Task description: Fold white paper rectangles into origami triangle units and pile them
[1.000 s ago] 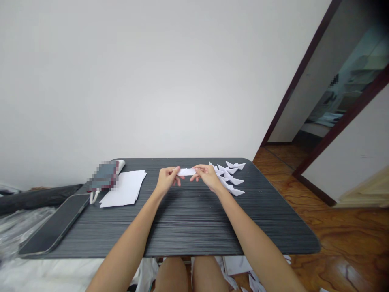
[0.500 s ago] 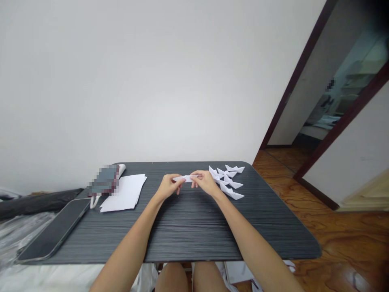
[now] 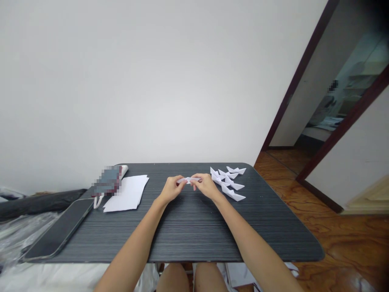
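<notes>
A small white paper boat [image 3: 189,180] is held level between my two hands, just above the dark table. My left hand [image 3: 172,189] pinches its left end, thumb in front and fingers behind. On the other end, my right hand [image 3: 205,185] is closed in a similar pinch. The fingertips cover both ends, so only the middle and upper edge of the paper show. Just right of my right hand lies a group of several finished white paper boats [image 3: 234,184], some touching one another.
A stack of white paper sheets [image 3: 129,192] lies on the left of the black table [image 3: 194,235]. Beside it are a blurred-out device [image 3: 107,180] and a white cable [image 3: 97,201]. A wall stands behind the table; a doorway [image 3: 304,101] opens at right.
My hands have shifted slightly, and the paper between them now shows a raised middle point with its ends angled. The whole view has moved a little.
</notes>
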The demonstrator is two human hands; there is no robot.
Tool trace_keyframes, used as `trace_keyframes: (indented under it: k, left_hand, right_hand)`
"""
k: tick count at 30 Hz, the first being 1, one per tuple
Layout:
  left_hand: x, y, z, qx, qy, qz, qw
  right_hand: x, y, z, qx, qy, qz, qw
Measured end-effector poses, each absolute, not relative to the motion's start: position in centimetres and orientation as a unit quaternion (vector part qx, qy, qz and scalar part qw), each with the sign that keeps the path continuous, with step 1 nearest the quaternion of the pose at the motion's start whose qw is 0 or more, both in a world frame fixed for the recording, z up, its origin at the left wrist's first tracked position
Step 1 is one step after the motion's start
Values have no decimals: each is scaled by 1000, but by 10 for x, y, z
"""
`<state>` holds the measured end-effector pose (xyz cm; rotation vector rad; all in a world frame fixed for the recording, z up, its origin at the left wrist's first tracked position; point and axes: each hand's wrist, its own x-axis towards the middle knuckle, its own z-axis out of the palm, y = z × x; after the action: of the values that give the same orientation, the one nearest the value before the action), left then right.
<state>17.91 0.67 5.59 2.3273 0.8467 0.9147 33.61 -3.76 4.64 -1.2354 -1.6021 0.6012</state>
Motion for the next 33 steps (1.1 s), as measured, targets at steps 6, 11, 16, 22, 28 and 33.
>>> trace_keyframes:
  k: [6, 11, 16, 22, 28, 33]
  left_hand:
    - [178, 5, 55, 851, 309, 312, 289]
    - [177, 7, 55, 828, 276, 296, 389]
    - [176, 20, 49, 770, 257, 279, 514]
    - [176, 27, 44, 675, 274, 309, 612]
    - [183, 28, 29, 674, 301, 335, 586]
    - [186, 27, 24, 715, 312, 328, 533]
  right_hand:
    - [334, -39, 45, -509, -691, 214, 466]
    - [338, -37, 44, -492, -702, 225, 463]
    - [346, -34, 43, -502, -700, 219, 458]
    - [351, -33, 41, -507, -712, 203, 442]
    - [344, -39, 46, -484, -751, 167, 417]
    - [336, -42, 47, -502, -760, 138, 389]
